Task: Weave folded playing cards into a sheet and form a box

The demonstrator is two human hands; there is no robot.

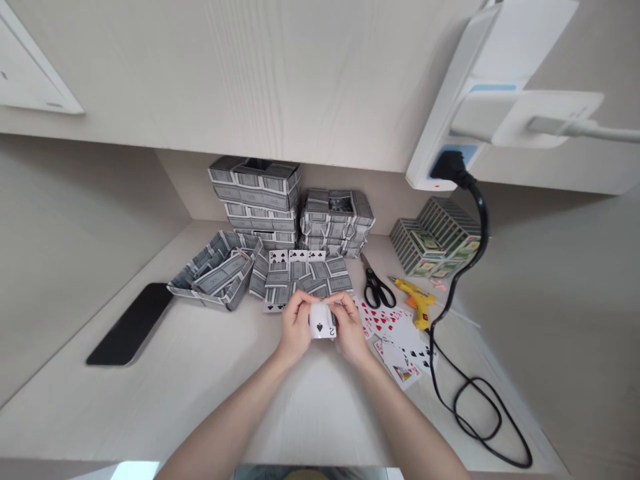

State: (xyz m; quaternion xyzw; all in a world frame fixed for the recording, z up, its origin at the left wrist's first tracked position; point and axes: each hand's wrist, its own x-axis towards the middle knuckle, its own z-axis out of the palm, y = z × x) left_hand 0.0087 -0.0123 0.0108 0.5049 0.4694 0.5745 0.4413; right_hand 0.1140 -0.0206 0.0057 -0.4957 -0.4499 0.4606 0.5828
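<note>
Stretching to its front edge below my forearms, the pale desk (210, 380) gives me open room on the left; on the right a black power cable (493, 437) loops near the edge. A tall stack of card-built boxes (263, 213) stands at the rear. Left of centre, an open card-built tray (240, 288) holds folded card strips (220, 275). Nearest me is the two of spades (321, 327) — between my left hand (297, 327) and right hand (350, 327), thumbs and fingers pinching its sides, fingertips nearly meeting beyond it.
</note>
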